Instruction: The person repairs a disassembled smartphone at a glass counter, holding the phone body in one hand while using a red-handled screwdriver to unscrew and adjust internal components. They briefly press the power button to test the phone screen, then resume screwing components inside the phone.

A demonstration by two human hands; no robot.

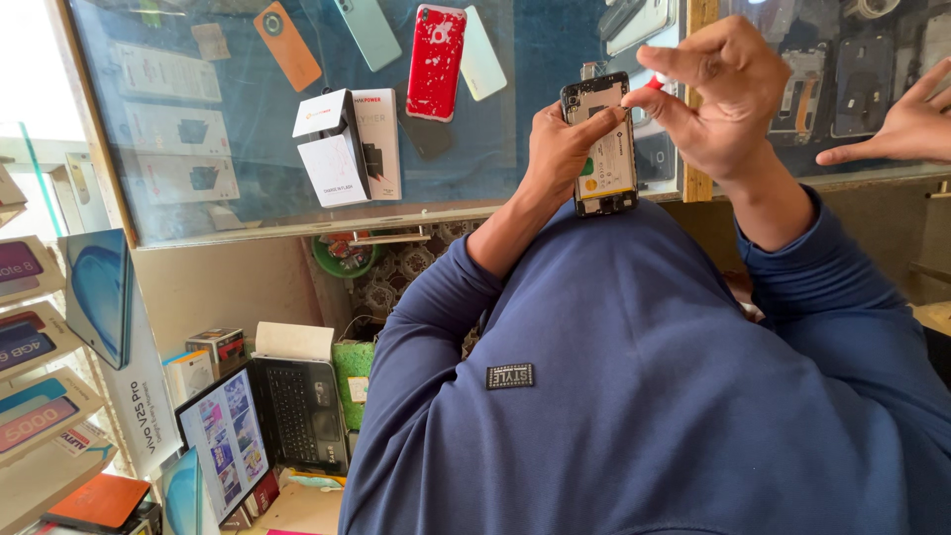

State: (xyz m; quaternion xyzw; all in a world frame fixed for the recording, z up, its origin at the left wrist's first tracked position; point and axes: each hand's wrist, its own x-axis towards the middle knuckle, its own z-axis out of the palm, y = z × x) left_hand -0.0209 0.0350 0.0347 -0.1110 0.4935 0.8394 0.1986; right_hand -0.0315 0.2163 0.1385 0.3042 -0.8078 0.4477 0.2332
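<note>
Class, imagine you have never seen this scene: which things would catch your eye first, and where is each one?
At top centre, the left hand grips an opened phone with its back cover off, while the right hand pinches a small red-tipped tool at its upper edge. Left of them, a red phone cover lies on the glass counter. At lower left sits an open laptop.

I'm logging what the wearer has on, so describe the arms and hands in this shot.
Both arms wear long blue sweatshirt sleeves, the left sleeve pushed up toward the elbow, the right sleeve ending at the wrist. The left hand and right hand are bare: no gloves, rings or watch visible.
</note>
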